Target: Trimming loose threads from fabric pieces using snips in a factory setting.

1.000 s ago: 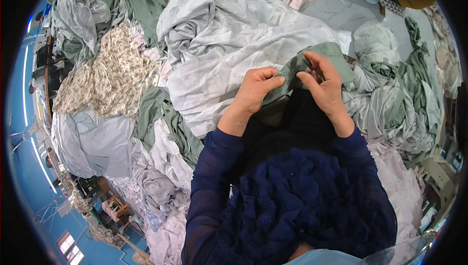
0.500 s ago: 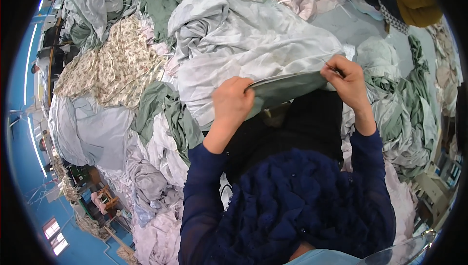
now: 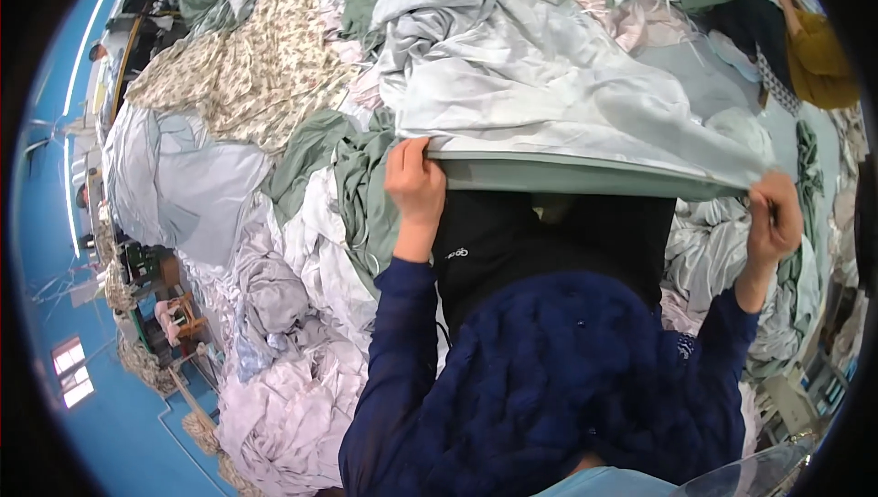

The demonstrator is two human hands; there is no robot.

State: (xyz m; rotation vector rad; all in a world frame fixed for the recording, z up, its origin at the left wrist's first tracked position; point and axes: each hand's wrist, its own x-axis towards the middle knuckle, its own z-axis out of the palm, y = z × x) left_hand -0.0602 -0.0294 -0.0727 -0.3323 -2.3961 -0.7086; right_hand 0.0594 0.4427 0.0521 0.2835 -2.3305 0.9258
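Fabric pile [image 3: 274, 332] fills the view; its edges are cut off by the lens rim. Pale grey-green sheet [image 3: 549, 104] lies on top, with its sage hem [image 3: 585, 177] stretched taut between both hands. Left hand [image 3: 416, 188] is closed over the hem's left end. Right hand [image 3: 773, 218] is fisted on the right corner, fingertips hidden in the cloth. Lower body is hidden by the navy knit sweater [image 3: 567, 387].

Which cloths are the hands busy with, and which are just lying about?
Busy with:
- pale sheet with green edge, stretched between left hand and right hand

Lying about:
- flowery cloth
- crumpled green cloth
- pinkish cloth
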